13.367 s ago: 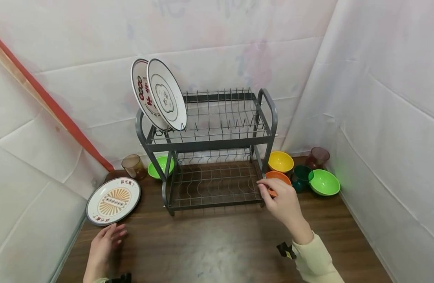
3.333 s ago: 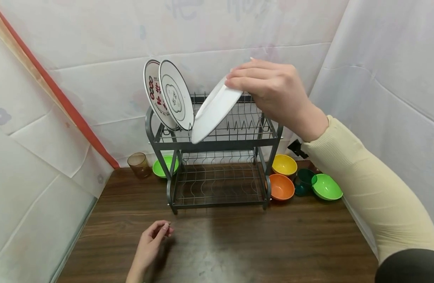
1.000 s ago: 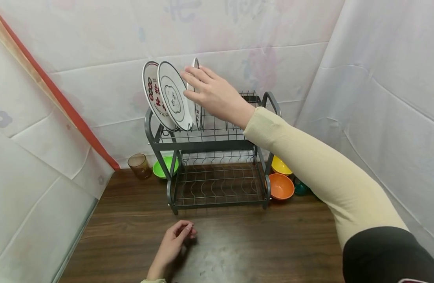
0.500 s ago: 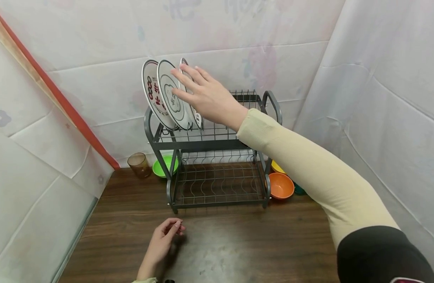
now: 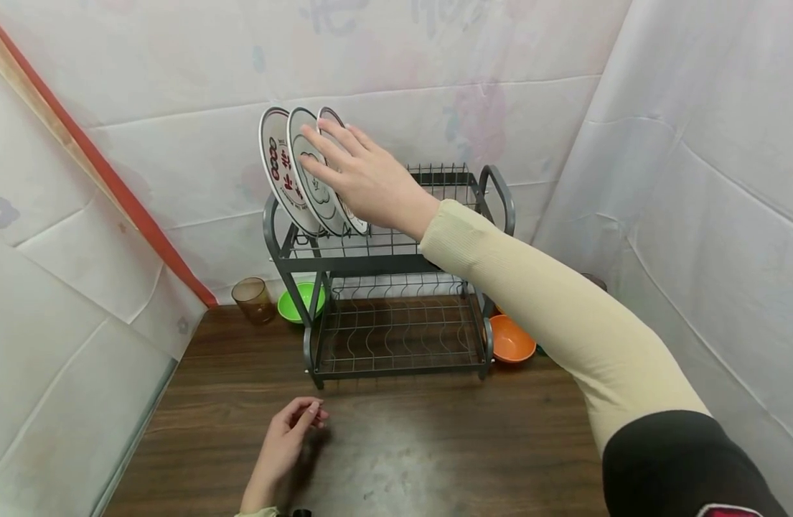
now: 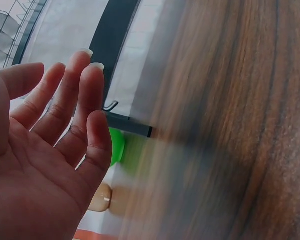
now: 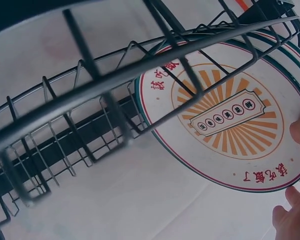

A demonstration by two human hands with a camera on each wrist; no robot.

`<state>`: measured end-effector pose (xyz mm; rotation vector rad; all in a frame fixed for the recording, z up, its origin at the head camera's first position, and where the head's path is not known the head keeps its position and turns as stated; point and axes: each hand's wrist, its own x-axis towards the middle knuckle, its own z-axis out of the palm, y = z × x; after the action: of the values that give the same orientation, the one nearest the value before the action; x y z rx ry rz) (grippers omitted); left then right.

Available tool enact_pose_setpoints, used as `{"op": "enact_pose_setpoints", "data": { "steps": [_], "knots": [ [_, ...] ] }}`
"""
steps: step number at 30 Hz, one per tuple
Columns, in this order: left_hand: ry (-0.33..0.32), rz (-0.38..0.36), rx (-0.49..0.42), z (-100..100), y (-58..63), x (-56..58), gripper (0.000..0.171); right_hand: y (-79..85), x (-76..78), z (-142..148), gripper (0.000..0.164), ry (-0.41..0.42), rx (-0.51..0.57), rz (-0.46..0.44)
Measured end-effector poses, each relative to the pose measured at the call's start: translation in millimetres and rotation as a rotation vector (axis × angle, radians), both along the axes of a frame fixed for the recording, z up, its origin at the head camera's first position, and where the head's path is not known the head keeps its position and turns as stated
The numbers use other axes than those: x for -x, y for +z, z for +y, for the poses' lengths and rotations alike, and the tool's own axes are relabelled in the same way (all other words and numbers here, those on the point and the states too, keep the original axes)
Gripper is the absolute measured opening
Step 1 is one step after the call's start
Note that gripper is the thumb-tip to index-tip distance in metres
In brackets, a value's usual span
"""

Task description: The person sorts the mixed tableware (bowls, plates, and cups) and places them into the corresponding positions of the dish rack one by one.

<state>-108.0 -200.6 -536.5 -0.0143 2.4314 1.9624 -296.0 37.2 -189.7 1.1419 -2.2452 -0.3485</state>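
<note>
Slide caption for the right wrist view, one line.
Right hand at the rim of a sunburst-patterned plate standing in a wire dish rack.

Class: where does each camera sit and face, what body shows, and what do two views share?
Head: on the head, facing forward and down at rack and table; left hand, right hand, right sleeve show.
Left wrist: on that wrist, looking past the left hand to table and green bowl.
Right wrist: on that wrist, facing a sunburst plate; part of the right hand shows.
Shared by head and left wrist: green bowl.
</note>
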Motion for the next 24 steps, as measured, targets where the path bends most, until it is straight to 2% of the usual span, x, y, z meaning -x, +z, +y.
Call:
{"op": "enact_pose_setpoints", "data": {
  "steps": [7, 16, 21, 24],
  "knots": [
    [-0.001, 0.020, 0.016, -10, -0.9, -0.6, 0.027, 0.9, -0.1, -4, 0.053, 0.010, 0.001, 0.000],
    [0.095, 0.060, 0.128, -42, 10.0, -3.2, 0.030, 1.2, -0.8, -5, 0.054, 0.022, 0.025, -0.013],
    [0.114, 0.051, 0.141, -51, 12.6, -6.9, 0.033, 1.7, -1.5, -3, 0.053, 0.038, 0.051, -0.025],
    [0.126, 0.045, 0.144, -54, 11.4, -8.6, 0.033, 1.9, -4.8, -2, 0.050, 0.070, 0.109, -0.050]
  ]
}}
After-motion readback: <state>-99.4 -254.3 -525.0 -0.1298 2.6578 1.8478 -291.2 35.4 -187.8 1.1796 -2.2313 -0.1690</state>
